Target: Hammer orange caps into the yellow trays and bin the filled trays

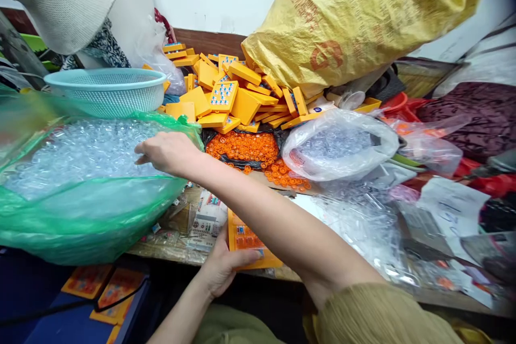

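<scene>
My left hand (221,266) grips an orange tray (252,264) at the table's front edge, thumb on top. Small orange and blue pieces sit in its compartments, and my right forearm hides part of it. Stretched across to the left, my right hand (167,151) is at a green plastic bag (121,231) full of small clear plastic pieces (92,145). The fingers of that hand are drawn together over the right side of the heap; what is between them is too small to make out.
Yellow-orange boxes (245,105) are piled at the back, below a big yellow sack (363,16). Orange rings (242,145) lie before them. A white bag (334,140) of clear pieces stands to the right, a light blue basket (108,86) at back left. Filled orange trays (119,290) lie lower left.
</scene>
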A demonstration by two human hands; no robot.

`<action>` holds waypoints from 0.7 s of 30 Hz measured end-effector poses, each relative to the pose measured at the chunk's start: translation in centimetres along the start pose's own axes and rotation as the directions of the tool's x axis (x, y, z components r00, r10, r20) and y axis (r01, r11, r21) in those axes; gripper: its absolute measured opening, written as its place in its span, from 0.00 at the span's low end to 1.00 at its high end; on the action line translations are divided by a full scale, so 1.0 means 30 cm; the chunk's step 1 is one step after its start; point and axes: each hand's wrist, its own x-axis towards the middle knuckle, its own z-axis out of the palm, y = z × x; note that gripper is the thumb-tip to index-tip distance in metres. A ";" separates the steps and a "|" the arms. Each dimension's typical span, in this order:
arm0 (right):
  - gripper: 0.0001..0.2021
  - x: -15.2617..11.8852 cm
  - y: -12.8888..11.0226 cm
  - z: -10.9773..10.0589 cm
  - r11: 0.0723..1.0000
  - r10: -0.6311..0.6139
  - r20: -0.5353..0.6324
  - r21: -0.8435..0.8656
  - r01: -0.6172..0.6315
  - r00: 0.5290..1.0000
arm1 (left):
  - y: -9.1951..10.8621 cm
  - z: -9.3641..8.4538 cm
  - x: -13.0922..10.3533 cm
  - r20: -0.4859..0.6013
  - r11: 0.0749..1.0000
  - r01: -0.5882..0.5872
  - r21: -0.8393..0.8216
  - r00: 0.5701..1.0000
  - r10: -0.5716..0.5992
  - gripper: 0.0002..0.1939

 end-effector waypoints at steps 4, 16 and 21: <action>0.11 -0.054 -0.015 -0.100 0.997 -0.022 0.093 -0.076 0.029 0.995 | -0.006 -0.007 0.000 0.017 1.000 0.009 -0.008 1.000 -0.009 0.38; 0.06 -0.625 0.106 -0.168 0.965 0.234 -0.525 0.229 -0.129 0.818 | -0.014 -0.016 0.047 0.021 0.960 0.085 -0.267 0.996 -0.082 0.23; 0.11 -0.352 0.003 -0.169 0.994 0.069 -0.411 0.110 -0.026 0.909 | -0.008 -0.019 0.051 -0.007 0.956 0.139 -0.257 0.989 -0.146 0.18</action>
